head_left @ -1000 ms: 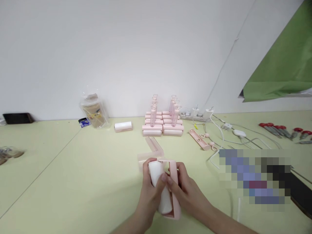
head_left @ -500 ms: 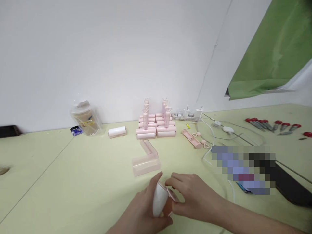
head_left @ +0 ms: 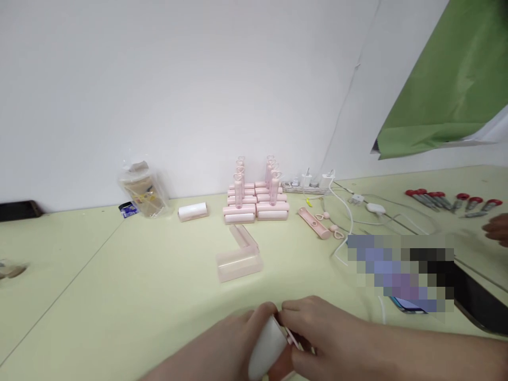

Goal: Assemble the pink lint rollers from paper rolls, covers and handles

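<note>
Low in the picture my left hand (head_left: 222,346) wraps round a white roll (head_left: 266,349), which sits in a pink holder (head_left: 293,338). My right hand (head_left: 321,333) closes on that pink holder from the right, fingertips meeting the left thumb at the roll's top end. Both hands are partly cut off by the lower edge. Two translucent pink covers (head_left: 239,255) lie in an L shape on the pale green table (head_left: 119,296) just beyond my hands.
A stack of pink rollers (head_left: 256,198) stands at the back by the wall, with a lone white roll (head_left: 192,211) and a bagged cup (head_left: 143,189) to its left. Chargers and cables (head_left: 349,211), red-handled tools (head_left: 444,201) and another person's fingers (head_left: 498,228) are on the right.
My hands with the roll and holder have dropped toward the bottom edge and closer to me. The view has swung a little. Another person's fingers have appeared at the right edge.
</note>
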`<state>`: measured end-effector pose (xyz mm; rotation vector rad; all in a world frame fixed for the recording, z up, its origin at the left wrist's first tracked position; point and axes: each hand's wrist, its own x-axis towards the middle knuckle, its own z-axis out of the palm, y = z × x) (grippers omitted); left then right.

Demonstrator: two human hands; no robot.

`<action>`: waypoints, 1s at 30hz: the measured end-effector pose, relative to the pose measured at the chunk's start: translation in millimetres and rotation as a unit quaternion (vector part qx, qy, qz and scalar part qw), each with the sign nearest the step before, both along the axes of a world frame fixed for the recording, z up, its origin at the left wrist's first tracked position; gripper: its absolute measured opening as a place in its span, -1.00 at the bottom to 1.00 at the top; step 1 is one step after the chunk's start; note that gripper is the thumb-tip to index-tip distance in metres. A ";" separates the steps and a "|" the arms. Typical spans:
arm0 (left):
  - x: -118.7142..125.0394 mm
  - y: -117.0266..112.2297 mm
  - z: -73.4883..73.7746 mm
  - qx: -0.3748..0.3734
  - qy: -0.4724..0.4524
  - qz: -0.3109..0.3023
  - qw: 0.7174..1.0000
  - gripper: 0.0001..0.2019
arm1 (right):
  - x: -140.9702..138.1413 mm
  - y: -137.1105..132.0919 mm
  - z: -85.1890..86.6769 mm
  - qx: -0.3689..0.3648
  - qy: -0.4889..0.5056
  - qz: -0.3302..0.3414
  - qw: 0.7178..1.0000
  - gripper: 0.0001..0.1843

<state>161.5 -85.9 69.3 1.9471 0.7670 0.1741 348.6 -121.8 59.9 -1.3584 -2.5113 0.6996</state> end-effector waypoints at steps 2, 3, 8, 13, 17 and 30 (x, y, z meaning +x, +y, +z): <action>0.8 -1.7 5.7 0.003 0.014 -0.010 1.000 -0.79 | -0.8 -1.6 1.2 -0.029 0.038 -0.005 0.999 -0.90; 1.2 -2.5 8.3 0.007 0.020 -0.010 1.000 -0.77 | -1.0 -2.3 1.5 -0.048 0.058 -0.008 0.997 -0.89; 0.6 -3.2 12.3 0.007 0.017 0.001 1.000 -0.59 | 4.8 0.2 6.0 -0.189 0.124 -0.043 0.973 -0.92; -0.4 1.4 1.5 0.011 0.023 0.013 1.000 -0.30 | 19.2 10.0 8.5 -0.283 0.222 -0.082 0.930 -0.73; 6.9 0.9 -5.4 -0.014 -0.050 0.077 0.996 -0.29 | 22.3 16.5 -1.6 -0.268 0.352 -0.094 0.892 -0.55; -7.2 42.4 -43.1 0.125 -0.171 0.217 0.953 -0.08 | 3.1 32.5 -33.4 -0.180 0.513 -0.167 0.822 -0.44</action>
